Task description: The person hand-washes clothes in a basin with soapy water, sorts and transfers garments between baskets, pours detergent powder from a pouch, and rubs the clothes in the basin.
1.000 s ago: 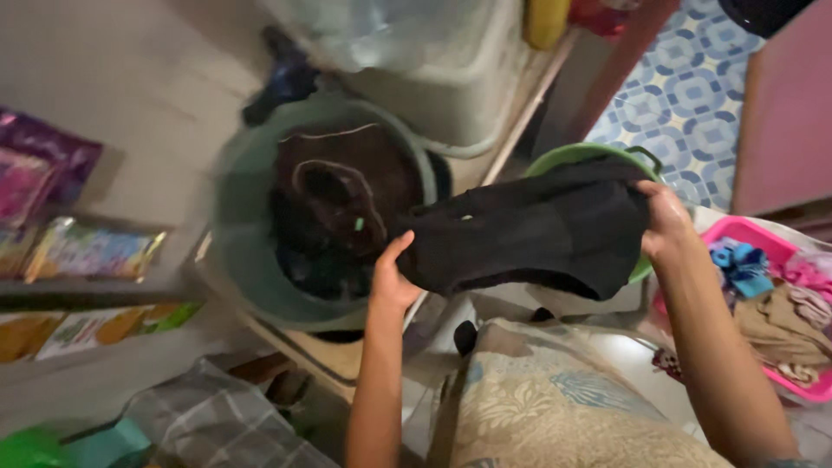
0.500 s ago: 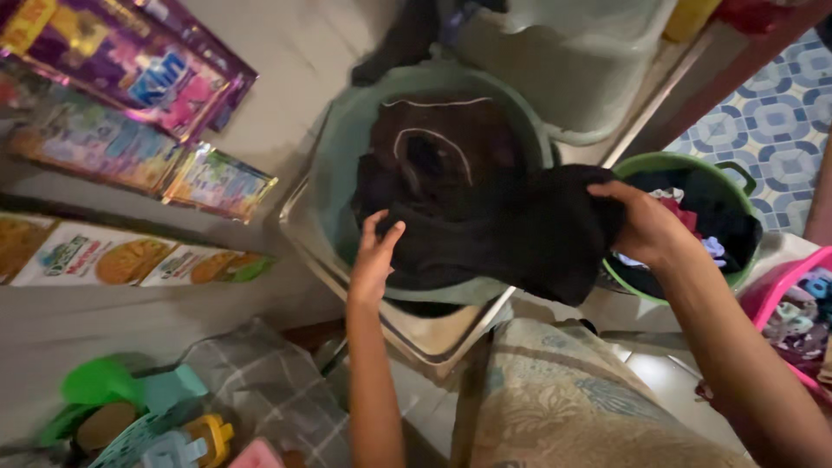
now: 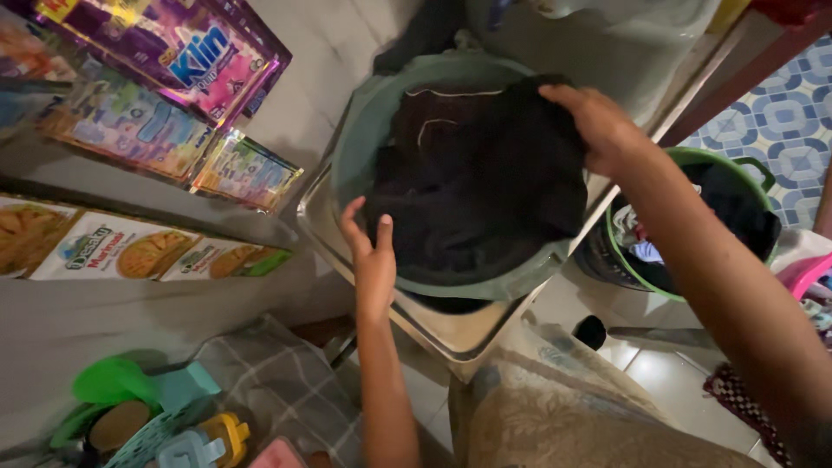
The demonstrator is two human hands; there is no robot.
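Here, left hand (image 3: 371,260): fingers spread open, gripping nothing, palm by the near rim of the grey-green tub (image 3: 364,130), fingertips at the edge of the dark garment (image 3: 485,182).
Right hand (image 3: 602,126): curled closed over the far right edge of the dark garment, pressing it down.
Dark garment: lying bunched inside the tub, filling most of it.
Tub: sits on a metal tray (image 3: 451,334).
Green basket (image 3: 693,225): just right of the tub, holding clothes.
Packets (image 3: 173,69): hanging on the wall at left.
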